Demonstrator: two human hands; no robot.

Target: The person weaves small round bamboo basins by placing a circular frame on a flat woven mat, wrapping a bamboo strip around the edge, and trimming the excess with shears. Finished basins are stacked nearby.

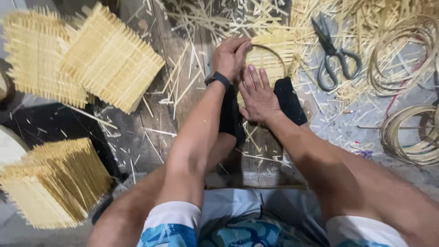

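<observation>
Left hand (231, 57), wristwatch-banded, curled over the near-left edge of a small pale woven bamboo mat (270, 55) with a thin bent-bamboo hoop (274, 49) laid on top; fingers bent and closed against mat and hoop rim, though whether pinching or merely pressing cannot be told. Right hand (257, 96) flat just below, palm down, fingers (256, 77) straight and spread slightly, tips touching the mat's lower edge, gripping nothing. Mat lying on dark wooden floor planks (151, 114), straight ahead between two feet in black socks (288, 100), amid loose bamboo slivers (192, 27). Grey-handled metal scissors (333, 54) just to the right of the mat, blades closed, lying in the scraps. Coils of thin bamboo strip (409, 135) at far right, one higher, one lower. Stacks of finished square woven bamboo mats (109, 57) at upper left, another stack (55, 183) at lower left, well apart from both hands. Blue patterned shorts (238, 231) at bottom edge.
</observation>
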